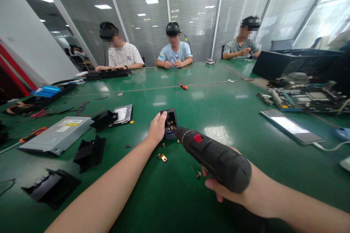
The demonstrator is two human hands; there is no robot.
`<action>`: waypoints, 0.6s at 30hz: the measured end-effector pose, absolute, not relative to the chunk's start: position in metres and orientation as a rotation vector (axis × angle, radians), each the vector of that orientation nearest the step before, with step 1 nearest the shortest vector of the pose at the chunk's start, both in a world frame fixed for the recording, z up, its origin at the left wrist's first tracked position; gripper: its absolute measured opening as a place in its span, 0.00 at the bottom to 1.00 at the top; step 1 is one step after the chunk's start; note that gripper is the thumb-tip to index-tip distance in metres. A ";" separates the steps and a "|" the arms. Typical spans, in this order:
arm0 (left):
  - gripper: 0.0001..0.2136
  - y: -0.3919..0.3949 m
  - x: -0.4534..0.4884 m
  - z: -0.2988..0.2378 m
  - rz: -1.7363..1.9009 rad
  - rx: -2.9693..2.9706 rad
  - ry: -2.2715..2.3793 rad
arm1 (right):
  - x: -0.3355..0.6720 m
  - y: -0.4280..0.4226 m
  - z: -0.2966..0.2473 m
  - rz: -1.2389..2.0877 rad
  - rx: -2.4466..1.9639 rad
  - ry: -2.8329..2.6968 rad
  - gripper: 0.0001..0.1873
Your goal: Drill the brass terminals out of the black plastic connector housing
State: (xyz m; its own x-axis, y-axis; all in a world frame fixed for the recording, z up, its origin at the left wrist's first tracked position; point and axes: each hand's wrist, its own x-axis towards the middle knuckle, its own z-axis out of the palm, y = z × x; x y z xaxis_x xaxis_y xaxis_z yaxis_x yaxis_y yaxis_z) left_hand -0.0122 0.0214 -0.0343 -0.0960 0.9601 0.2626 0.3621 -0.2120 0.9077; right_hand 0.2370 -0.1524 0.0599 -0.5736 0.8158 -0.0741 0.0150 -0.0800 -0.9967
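My left hand (158,128) grips the side of a small black plastic box (171,114) with brass-coloured metal parts inside. In my right hand (218,185) is a black cordless drill (214,156) with a red switch on top. The drill's front end points at the box's right side, and its tip is hidden, so I cannot tell whether it touches. Just below the box lie a small screw (163,145) and a brass terminal piece (163,157). Another brass piece (198,174) rests under the drill, near my right fingers.
On the left are a silver drive (58,134), a hard disk (123,114) and black plastic housings (89,153). An orange screwdriver (183,86) lies ahead. A phone (291,125) and circuit boards (308,96) are at right. Three people sit across the green table (147,96).
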 end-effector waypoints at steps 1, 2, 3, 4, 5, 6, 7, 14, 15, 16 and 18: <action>0.23 0.021 -0.012 -0.034 1.315 1.592 1.469 | 0.237 -0.153 0.060 1.717 -0.908 -1.593 0.19; 0.23 0.021 -0.012 -0.034 1.316 1.593 1.476 | 0.236 -0.153 0.060 1.711 -0.908 -1.594 0.20; 0.23 0.021 -0.012 -0.033 1.316 1.595 1.481 | 0.236 -0.153 0.061 1.699 -0.910 -1.598 0.21; 0.23 0.021 -0.012 -0.033 1.317 1.598 1.485 | 0.236 -0.153 0.061 1.688 -0.914 -1.604 0.21; 0.23 0.021 -0.012 -0.034 1.318 1.602 1.488 | 0.236 -0.153 0.060 1.680 -0.918 -1.617 0.20; 0.23 0.021 -0.012 -0.034 1.320 1.605 1.490 | 0.237 -0.153 0.060 1.673 -0.923 -1.631 0.19; 0.22 0.021 -0.012 -0.034 1.323 1.605 1.490 | 0.237 -0.152 0.059 1.665 -0.925 -1.643 0.17; 0.23 0.020 -0.012 -0.033 1.320 1.607 1.490 | 0.240 -0.152 0.057 1.633 -0.939 -1.684 0.14; 0.23 0.020 -0.012 -0.033 1.321 1.614 1.498 | 0.239 -0.152 0.057 1.638 -0.938 -1.683 0.15; 0.23 0.020 -0.012 -0.033 1.322 1.618 1.503 | 0.239 -0.152 0.058 1.647 -0.932 -1.677 0.16; 0.23 0.021 -0.012 -0.034 1.323 1.623 1.505 | 0.237 -0.152 0.059 1.668 -0.917 -1.637 0.18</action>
